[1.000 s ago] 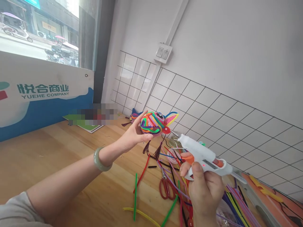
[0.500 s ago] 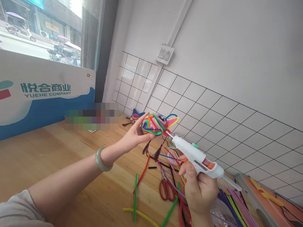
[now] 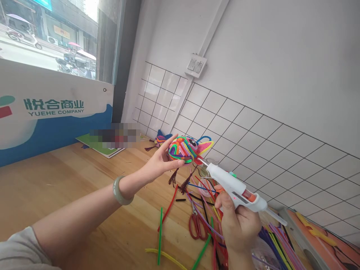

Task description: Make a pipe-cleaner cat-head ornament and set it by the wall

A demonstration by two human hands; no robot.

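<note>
My left hand (image 3: 163, 159) grips a colourful pipe-cleaner fish (image 3: 181, 150) from its left side, thumb below and fingers behind. The fish has a black-and-white eye, a pink-and-yellow pointed piece, a blue loop and dark red tassels hanging beneath. My right hand (image 3: 239, 225) is wrapped around the handle of a white hot glue gun (image 3: 229, 180), with a glue stick poking out of its rear. Its metal nozzle is at the red part on the fish's right end; whether it touches cannot be made out.
Red-handled scissors (image 3: 197, 225) lie among scattered pipe cleaners (image 3: 160, 236) on the wooden table (image 3: 92, 221). Another colourful fish (image 3: 161, 139) rests by the wire grid (image 3: 233, 108). A green booklet (image 3: 105, 150) lies far left. An orange tray (image 3: 323, 240) with a yellow tool stands right.
The glue gun has shifted slightly right and down, its nozzle drawn back a little from the fish. My left hand and the fish have barely moved.
</note>
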